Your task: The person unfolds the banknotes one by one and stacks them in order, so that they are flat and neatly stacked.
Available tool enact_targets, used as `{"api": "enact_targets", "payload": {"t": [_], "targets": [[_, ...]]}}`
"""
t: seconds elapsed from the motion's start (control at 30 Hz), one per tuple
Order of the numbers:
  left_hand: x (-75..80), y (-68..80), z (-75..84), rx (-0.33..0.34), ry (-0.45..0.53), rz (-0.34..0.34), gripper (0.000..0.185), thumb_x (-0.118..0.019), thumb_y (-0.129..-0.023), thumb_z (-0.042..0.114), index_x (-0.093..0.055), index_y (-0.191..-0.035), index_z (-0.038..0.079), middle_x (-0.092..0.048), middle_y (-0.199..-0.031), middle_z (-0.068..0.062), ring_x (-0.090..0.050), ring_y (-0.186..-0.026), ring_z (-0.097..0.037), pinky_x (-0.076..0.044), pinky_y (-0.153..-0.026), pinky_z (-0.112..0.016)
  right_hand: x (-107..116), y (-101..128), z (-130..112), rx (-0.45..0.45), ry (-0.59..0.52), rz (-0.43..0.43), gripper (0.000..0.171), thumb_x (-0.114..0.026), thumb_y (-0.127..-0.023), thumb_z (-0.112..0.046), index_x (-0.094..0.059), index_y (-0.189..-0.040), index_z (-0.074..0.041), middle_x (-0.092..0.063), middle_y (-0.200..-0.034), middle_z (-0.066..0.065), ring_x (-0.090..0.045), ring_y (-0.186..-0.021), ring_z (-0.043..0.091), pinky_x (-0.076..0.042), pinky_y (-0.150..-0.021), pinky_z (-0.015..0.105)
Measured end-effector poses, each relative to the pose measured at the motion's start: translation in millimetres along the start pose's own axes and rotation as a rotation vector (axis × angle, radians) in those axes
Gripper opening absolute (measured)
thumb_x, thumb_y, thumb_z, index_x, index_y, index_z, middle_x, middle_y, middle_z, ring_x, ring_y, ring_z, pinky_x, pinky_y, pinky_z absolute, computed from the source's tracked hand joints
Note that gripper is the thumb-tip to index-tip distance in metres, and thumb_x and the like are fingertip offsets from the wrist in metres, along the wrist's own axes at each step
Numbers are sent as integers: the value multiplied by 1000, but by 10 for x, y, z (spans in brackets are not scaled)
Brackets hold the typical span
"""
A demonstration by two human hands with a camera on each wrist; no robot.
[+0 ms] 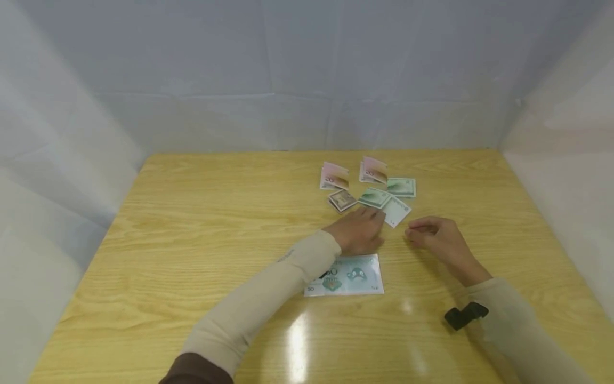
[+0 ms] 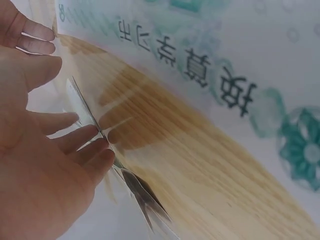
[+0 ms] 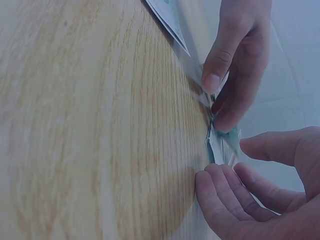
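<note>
My left hand [image 1: 361,230] reaches forward over the table, its straight fingers resting on a pale green-and-white banknote [image 1: 396,211] at the near edge of a small cluster of notes. The left wrist view shows those fingers [image 2: 82,142] lying along a thin note edge [image 2: 89,116]. To the right, my right hand [image 1: 430,234] hovers low with loosely curled fingers and holds nothing. Its fingertips [image 3: 220,187] sit just beside the same note [image 3: 222,146], opposite the left hand's fingers [image 3: 235,70]. A large light-blue banknote [image 1: 357,274] lies flat under my left wrist.
Several folded notes lie beyond the hands: two pink ones [image 1: 334,176] [image 1: 374,169], green ones [image 1: 402,186] [image 1: 374,197] and a brown one [image 1: 341,200]. The wooden table [image 1: 201,229] is ringed by white fabric walls [image 1: 72,133]. A black strap [image 1: 465,316] sits at my right wrist.
</note>
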State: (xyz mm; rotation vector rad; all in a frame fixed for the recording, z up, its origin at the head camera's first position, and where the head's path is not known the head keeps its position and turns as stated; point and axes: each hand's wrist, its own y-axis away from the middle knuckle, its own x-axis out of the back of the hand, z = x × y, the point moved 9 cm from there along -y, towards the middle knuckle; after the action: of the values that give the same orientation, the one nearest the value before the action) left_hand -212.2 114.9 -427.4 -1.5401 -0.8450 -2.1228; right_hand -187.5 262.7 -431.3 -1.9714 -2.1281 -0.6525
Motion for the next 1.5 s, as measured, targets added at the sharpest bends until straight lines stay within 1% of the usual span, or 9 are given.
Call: {"api": "enact_targets", "payload": {"t": [0.1,0.23,0.33,0.5,0.67,0.87,1.0,1.27,1.5], "targets": [[-8,5,-12,-1,-8,-1,64,-48,-107,36,-31,-154,-3,-32,-160,-18,-31,-147,-30,-26,-124,-36,1,-8,8,-4,9,3,39,-70,-96,-14,-61,-122,14,-67,-113,23,-70,-89,11,-61,-81,25],[-13,16,-23,8,-33,-1,57,-47,-107,38,-43,-148,-2,-32,-160,-17,-34,-145,-30,-29,-122,-35,6,-21,15,1,30,10,38,-70,-96,-14,-61,-121,13,-68,-110,21,-70,-87,12,-61,-80,24],[-8,13,-33,14,-31,6,43,-49,-107,39,-58,-130,4,-34,-158,-16,-35,-144,-29,-31,-122,-35,19,-30,-6,26,103,33,36,-71,-96,-16,-64,-119,10,-69,-111,21,-69,-90,15,-59,-79,21],[1,19,-53,13,-16,10,26,-51,-106,38,-59,-106,14,-42,-152,-12,-39,-141,-26,-31,-121,-35,-17,-53,-135,127,297,58,32,-70,-97,-19,-68,-117,5,-67,-120,24,-66,-107,37,-60,-86,40],[1,29,-46,4,-14,5,30,-50,-106,38,-59,-116,11,-42,-154,-13,-37,-143,-27,-28,-123,-35,-135,-109,-226,237,462,15,34,-69,-96,-14,-65,-121,9,-59,-130,31,-56,-120,49,-50,-100,61],[-14,64,-50,3,39,4,35,-50,-107,37,-58,-126,10,-35,-160,-15,-33,-147,-28,-27,-123,-37,-267,-110,-292,347,617,-27,35,-66,-94,-7,-63,-122,15,-50,-136,40,-47,-127,57,-37,-110,67],[3,113,-69,7,81,17,45,-52,-106,37,-55,-136,5,-30,-162,-18,-30,-149,-29,-24,-124,-38,-280,-83,-275,348,627,-51,35,-65,-95,-6,-62,-124,14,-48,-138,41,-46,-129,58,-37,-110,67],[-8,196,-156,18,116,16,52,-51,-106,36,-49,-144,1,-28,-163,-19,-25,-151,-30,-17,-126,-35,-259,-68,-175,231,578,-106,38,-60,-100,-15,-61,-130,9,-38,-151,35,-36,-138,54,-28,-116,66],[-7,297,-169,1,164,22,51,-51,-106,35,-50,-143,-1,-34,-160,-19,-32,-148,-29,-23,-124,-33,-284,-20,-199,232,530,-130,35,-61,-101,-17,-65,-126,7,-40,-151,33,-35,-139,54,-27,-116,66]]}}
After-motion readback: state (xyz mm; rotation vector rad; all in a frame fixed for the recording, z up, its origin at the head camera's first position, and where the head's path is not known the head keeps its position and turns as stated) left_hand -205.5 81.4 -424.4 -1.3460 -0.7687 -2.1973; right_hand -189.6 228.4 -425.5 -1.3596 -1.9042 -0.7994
